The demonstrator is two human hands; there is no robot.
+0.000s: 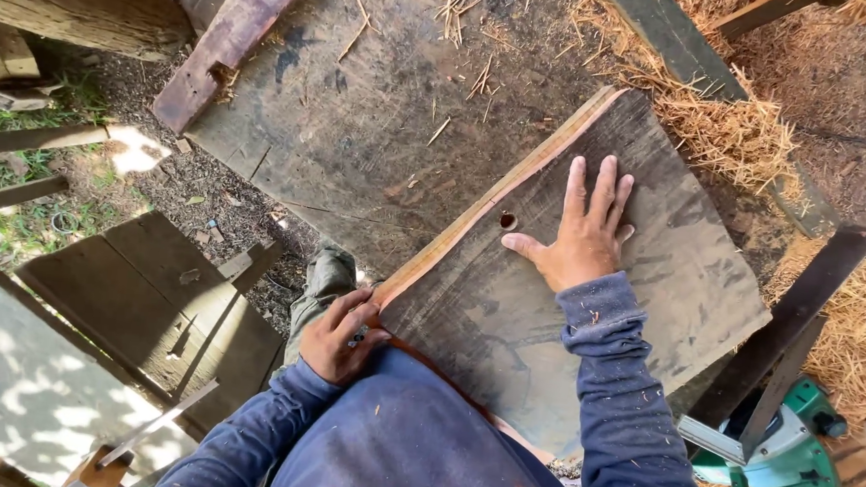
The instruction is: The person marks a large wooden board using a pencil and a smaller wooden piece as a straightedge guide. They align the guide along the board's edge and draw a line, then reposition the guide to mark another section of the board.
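left hand (339, 336) grips slab (589, 313) corner | right hand (582, 238) flat, fingers spread | slab's near edge hidden

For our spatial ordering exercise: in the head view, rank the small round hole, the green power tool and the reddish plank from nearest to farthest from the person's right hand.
From the right hand:
1. Small round hole, beside the thumb, in the slab.
2. Green power tool, lower right on the ground.
3. Reddish plank, upper left.

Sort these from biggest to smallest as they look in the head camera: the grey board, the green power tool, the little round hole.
1. Grey board, under the flat right hand
2. Green power tool, partly cut off, so unsure
3. Round hole
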